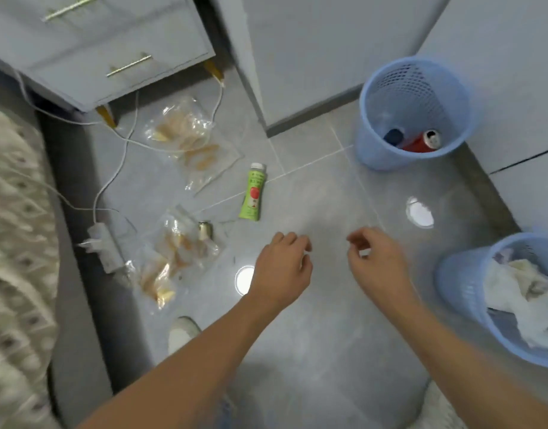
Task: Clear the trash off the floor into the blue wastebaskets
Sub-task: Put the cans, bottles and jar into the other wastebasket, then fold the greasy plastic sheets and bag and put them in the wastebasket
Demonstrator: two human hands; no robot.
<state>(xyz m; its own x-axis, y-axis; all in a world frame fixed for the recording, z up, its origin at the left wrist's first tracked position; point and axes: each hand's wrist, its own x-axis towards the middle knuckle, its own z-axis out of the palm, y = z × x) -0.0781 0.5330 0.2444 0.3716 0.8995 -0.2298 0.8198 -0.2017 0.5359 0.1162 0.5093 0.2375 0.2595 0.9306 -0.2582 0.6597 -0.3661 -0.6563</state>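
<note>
Head view looks down on both bare hands, held out over the grey tile floor (313,351). On the left hand (282,267) the fingers (297,243) are loosely curled and hold nothing; on the right hand (376,258) the fingers (358,239) are bent inward, thumb and forefinger near each other, also with nothing between them. Neither hand touches the floor or any litter.

Taking the green bottle (253,192) as landmark: it lies on its side just beyond the left hand, white cap pointing away. Left of it and nearer the viewer lies a crumpled clear wrapper (179,243) with a small can (205,230) beside it; left and further off lies another clear wrapper (189,137). Well right of the bottle stands a blue wastebasket (375,140) with a red can (421,142) inside. A second blue wastebasket (461,292), near the right hand, holds crumpled white paper (526,298). White cables (111,181) and a power strip (105,247) lie far left, below a grey drawer cabinet (96,41).
</note>
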